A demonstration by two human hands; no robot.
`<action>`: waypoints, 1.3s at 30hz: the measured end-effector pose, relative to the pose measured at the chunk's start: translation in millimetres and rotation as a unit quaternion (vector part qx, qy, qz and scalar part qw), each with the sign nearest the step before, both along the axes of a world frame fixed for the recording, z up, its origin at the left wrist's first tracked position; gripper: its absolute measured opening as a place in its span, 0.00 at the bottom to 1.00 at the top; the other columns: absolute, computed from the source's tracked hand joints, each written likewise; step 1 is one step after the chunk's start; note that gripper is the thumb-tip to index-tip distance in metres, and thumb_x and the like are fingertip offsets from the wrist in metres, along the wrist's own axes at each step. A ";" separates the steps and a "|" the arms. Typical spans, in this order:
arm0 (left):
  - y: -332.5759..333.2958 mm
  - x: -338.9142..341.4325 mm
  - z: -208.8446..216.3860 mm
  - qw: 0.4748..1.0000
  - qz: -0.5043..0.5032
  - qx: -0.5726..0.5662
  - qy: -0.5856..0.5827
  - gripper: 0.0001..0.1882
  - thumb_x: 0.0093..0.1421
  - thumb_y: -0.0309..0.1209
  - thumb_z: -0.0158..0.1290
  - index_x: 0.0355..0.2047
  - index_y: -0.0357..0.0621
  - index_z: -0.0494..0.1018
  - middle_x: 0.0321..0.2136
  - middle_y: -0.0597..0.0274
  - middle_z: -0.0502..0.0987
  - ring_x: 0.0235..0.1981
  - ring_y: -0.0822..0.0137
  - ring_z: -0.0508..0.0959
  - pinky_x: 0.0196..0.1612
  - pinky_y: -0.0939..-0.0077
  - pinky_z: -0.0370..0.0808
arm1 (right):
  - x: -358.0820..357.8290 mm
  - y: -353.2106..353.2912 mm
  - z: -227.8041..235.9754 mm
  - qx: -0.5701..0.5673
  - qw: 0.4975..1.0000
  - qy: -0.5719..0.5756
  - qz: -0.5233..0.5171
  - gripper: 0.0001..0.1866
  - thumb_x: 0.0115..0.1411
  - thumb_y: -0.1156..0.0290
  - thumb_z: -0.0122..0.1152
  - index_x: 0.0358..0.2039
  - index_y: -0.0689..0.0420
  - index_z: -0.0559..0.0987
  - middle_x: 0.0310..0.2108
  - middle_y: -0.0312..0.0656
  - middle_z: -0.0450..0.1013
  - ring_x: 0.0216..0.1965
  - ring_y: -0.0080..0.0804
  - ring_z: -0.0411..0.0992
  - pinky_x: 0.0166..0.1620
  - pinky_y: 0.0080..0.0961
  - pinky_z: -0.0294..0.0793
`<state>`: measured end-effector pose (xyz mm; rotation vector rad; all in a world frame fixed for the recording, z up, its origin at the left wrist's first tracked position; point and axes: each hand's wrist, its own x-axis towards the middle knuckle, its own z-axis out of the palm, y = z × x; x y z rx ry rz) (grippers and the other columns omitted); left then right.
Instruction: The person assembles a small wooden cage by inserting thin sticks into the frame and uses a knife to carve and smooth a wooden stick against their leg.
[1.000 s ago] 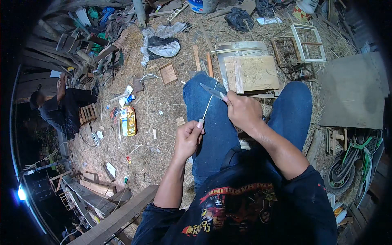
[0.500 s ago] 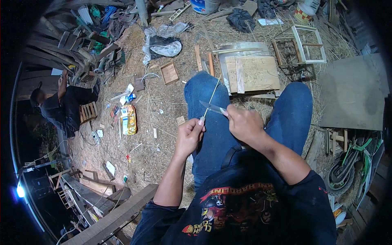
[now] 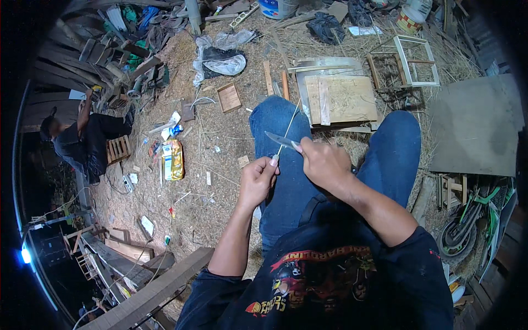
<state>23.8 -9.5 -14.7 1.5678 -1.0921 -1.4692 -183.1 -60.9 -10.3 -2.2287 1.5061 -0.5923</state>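
At far left a bright tube lamp (image 3: 26,256) glows against the dark, below a co-worker (image 3: 82,137) in dark clothes, seated on a slatted wooden crate (image 3: 118,150). Next comes a yellow-and-blue printed package (image 3: 172,159) lying on the floor (image 3: 220,148) — bare earth strewn with straw, shavings and scraps — then a shallow wooden box (image 3: 229,98).

The left hand (image 3: 257,179) has its grip closed, thumb against fingers, on the lower end of a thin pale strip (image 3: 293,118), which slants up over the left knee. The knife (image 3: 280,139) crosses that strip just above the left fingers, tip to the left; the right hand (image 3: 327,164) keeps a closed grip on its handle. The wearer's black T-shirt (image 3: 410,280) carries a colourful graphic with red and yellow lettering.

Beyond the knees lies a plywood panel (image 3: 352,99). Farther right stand a pale wooden frame (image 3: 407,69), a large grey board (image 3: 476,124) and, below it, a green motorbike (image 3: 459,231).
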 end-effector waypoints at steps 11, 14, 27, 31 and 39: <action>0.5 -0.8 9.3 0.999 -0.035 -0.004 -0.004 0.17 0.74 0.38 0.51 0.30 0.40 0.76 0.16 0.73 0.68 0.17 0.80 0.64 0.22 0.80 0.58 | -10.3 -13.7 12.4 0.001 1.000 0.020 -0.016 0.09 0.68 0.64 0.54 0.33 0.55 0.75 0.20 0.47 0.78 0.20 0.50 0.79 0.21 0.48 0.77; 4.8 -0.6 6.5 0.999 -0.032 -0.034 -0.021 0.16 0.74 0.38 0.51 0.32 0.39 0.77 0.16 0.72 0.68 0.18 0.80 0.65 0.23 0.80 0.59 | -7.4 -12.1 6.3 -0.021 1.000 0.022 0.009 0.09 0.68 0.65 0.54 0.32 0.54 0.75 0.19 0.46 0.77 0.20 0.49 0.79 0.21 0.47 0.77; 3.6 1.8 1.2 0.999 -0.033 -0.020 -0.018 0.16 0.74 0.38 0.50 0.33 0.40 0.77 0.16 0.72 0.69 0.16 0.81 0.63 0.19 0.82 0.56 | 2.7 27.1 1.1 -0.011 0.999 -0.008 0.043 0.05 0.63 0.68 0.57 0.30 0.53 0.73 0.19 0.46 0.76 0.20 0.49 0.78 0.22 0.48 0.74; 5.0 2.4 4.2 0.999 -0.028 -0.019 -0.022 0.17 0.74 0.39 0.51 0.33 0.39 0.77 0.17 0.72 0.69 0.16 0.81 0.64 0.20 0.83 0.57 | -0.2 22.4 10.0 -0.015 0.998 -0.001 0.060 0.06 0.65 0.66 0.56 0.31 0.53 0.74 0.19 0.47 0.76 0.20 0.49 0.79 0.22 0.48 0.75; 27.1 10.5 5.7 0.997 -0.031 -0.025 -0.072 0.15 0.73 0.36 0.52 0.33 0.38 0.79 0.18 0.71 0.72 0.18 0.80 0.67 0.22 0.81 0.62 | -5.2 -7.4 11.9 -0.032 0.999 0.038 -0.002 0.08 0.67 0.66 0.54 0.32 0.53 0.75 0.19 0.47 0.77 0.21 0.48 0.80 0.21 0.47 0.77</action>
